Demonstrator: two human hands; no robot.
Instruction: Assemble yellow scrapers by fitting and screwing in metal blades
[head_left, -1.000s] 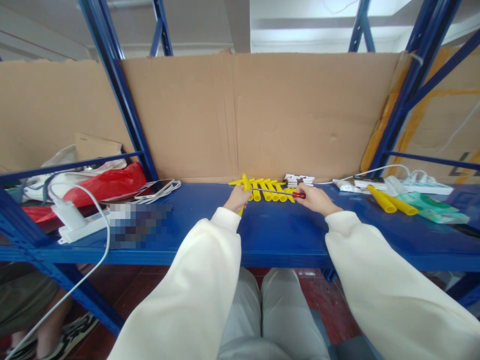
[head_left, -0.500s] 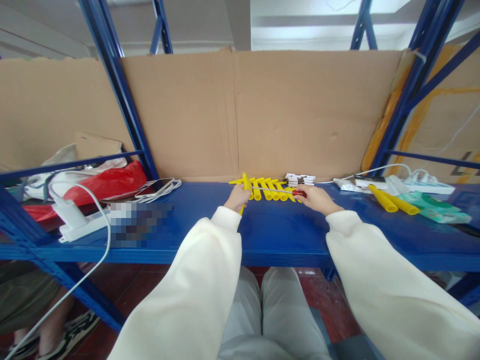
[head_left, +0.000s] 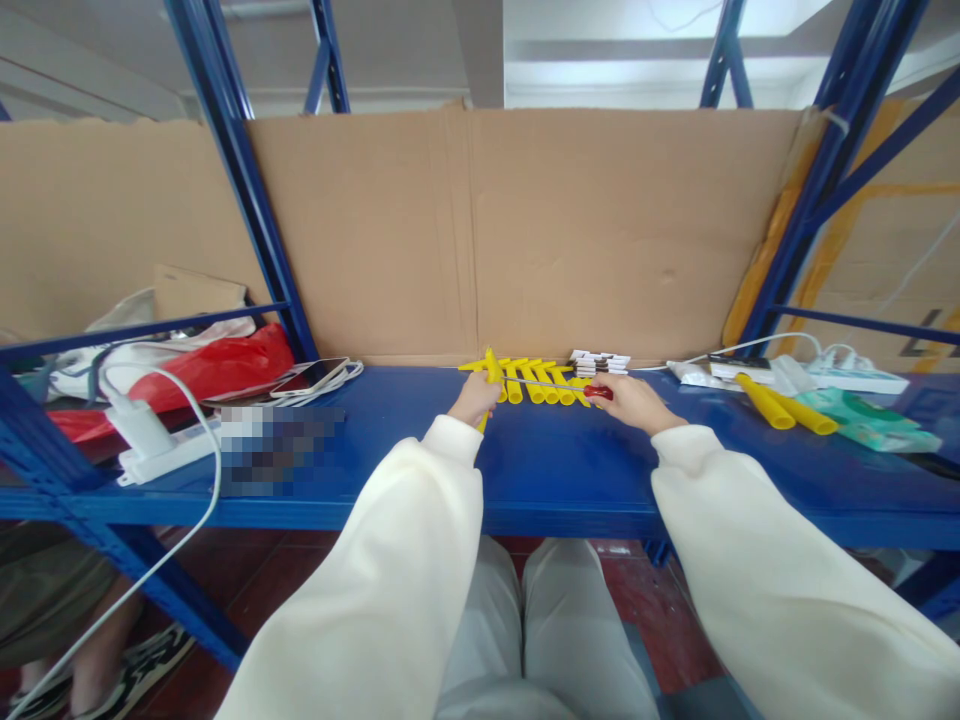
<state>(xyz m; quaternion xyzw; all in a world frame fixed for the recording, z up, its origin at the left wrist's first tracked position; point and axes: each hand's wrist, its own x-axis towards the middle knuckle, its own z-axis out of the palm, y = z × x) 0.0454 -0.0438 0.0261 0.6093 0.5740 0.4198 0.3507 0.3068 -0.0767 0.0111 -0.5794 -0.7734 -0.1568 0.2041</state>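
Note:
My left hand (head_left: 474, 396) is closed round a yellow plastic piece (head_left: 493, 366) with a cross-like shape, held above the blue shelf. My right hand (head_left: 628, 402) grips the red handle of a screwdriver (head_left: 600, 392). The long metal shaft runs left, and its tip meets the yellow piece in my left hand. Behind and between the hands, several similar yellow plastic pieces (head_left: 551, 394) lie in a row, round open ends toward me. A small stack of white and black pieces (head_left: 600, 362) sits just past them.
Two yellow tubes (head_left: 772, 405) and a green packet (head_left: 870, 418) lie at the right, near a white power strip (head_left: 862, 380). At left are a red bag (head_left: 217, 365), a white charger (head_left: 142, 430) and cables. A cardboard sheet (head_left: 600, 230) stands behind. A person's legs show at lower left.
Both hands keep nearly the same place, the screwdriver still against the yellow piece. The view has shifted very slightly.

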